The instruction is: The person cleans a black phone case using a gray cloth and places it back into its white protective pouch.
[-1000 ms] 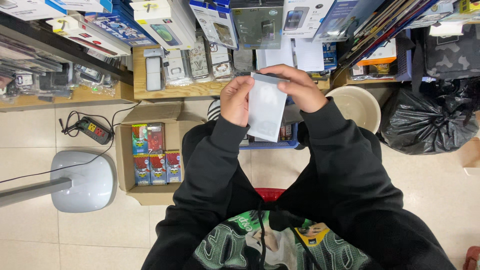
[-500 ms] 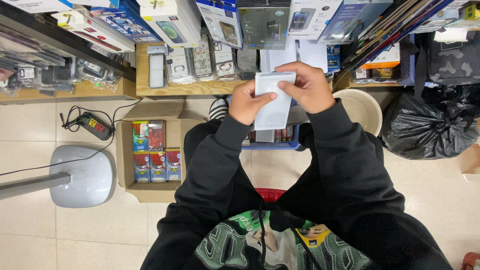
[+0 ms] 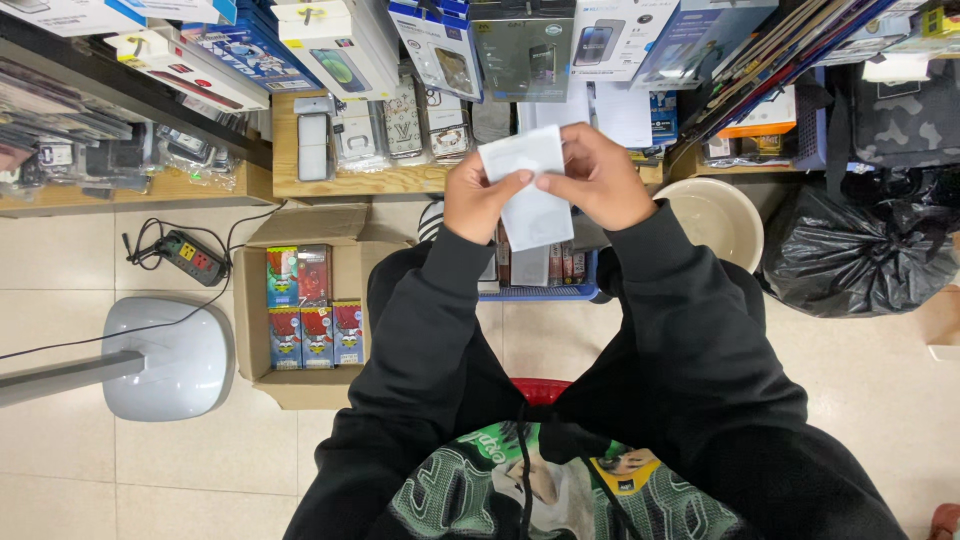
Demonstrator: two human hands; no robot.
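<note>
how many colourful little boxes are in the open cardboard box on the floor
5 visible in the cardboard box: two colourful boxes in the upper row, three in the lower row. More may lie hidden underneath.

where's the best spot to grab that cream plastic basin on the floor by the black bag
Probably the cream basin at its near rim, from above: it sits upright and open. A black bag crowds its right side, shelving its far side. Both hands, left hand and right hand, hold a white packet.

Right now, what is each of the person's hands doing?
Left hand: closed, pinching the white flat packet at its top edge.
Right hand: closed on the same packet.
</note>
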